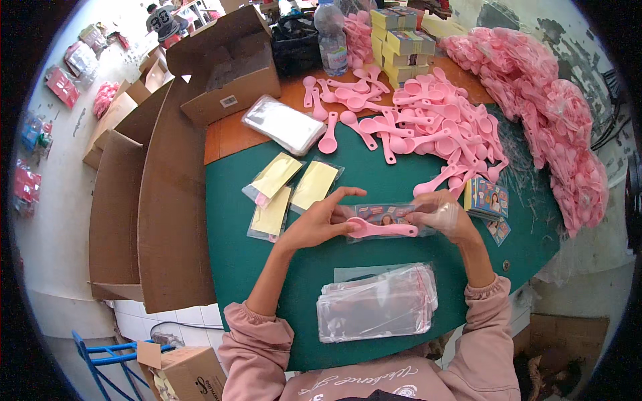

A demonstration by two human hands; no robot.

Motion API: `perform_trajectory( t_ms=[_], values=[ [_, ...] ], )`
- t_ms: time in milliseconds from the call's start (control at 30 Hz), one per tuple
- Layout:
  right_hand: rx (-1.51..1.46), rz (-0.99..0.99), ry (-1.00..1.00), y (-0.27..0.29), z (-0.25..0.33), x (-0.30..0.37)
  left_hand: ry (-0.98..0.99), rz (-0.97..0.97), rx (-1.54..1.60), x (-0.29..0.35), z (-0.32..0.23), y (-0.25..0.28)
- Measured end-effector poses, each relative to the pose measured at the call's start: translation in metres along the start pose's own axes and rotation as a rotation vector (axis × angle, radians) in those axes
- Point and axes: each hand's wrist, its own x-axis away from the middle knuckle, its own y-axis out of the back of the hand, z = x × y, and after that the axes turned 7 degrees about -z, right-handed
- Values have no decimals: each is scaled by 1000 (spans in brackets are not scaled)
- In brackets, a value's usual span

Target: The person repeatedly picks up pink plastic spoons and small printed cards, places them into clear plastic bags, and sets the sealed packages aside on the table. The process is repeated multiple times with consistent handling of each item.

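Over the middle of the green table top, both hands hold a clear plastic bag (364, 211) with a printed blue card in it. My left hand (317, 220) grips the bag's left end, thumb on the bowl of a pink measuring spoon (388, 230). The spoon lies along the bag's near side; I cannot tell if it is inside. Closed on the bag's right end is my right hand (451, 215), plastic showing over its fingers. Just right of it stands a stack of printed cards (487, 198). Several packed bags with yellow cards (314, 185) lie left. Empty clear bags (376, 304) are stacked nearest me.
A heap of pink spoons (435, 110) covers the far side, beside bulging pink bags (535, 87). Behind are bundled card stacks (406, 47), a water bottle (331, 40) and a pile of clear bags (283, 125). Cardboard boxes (175, 214) line the left edge.
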Motion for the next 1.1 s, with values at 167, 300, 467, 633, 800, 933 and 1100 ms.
perform_trajectory(
  t_ms=[167,300,467,633,800,933,1100],
  values=[
    [262,-359,217,-7,4,-4,-355,-747,-369,1,14,-38],
    [357,-301,462,-32,21,-4,-41,-398,290,11,16,-42],
    [553,-153,627,-51,6,4,201,-242,617,16,10,-44],
    [683,-112,638,-61,3,5,217,-174,497,16,14,-43],
    [737,-124,678,-68,-1,2,239,-187,529,15,15,-43],
    [906,-209,807,-75,-5,-2,265,-227,547,14,17,-43],
    [1091,-284,920,-82,-10,-3,284,-259,595,11,19,-43]
  ],
)
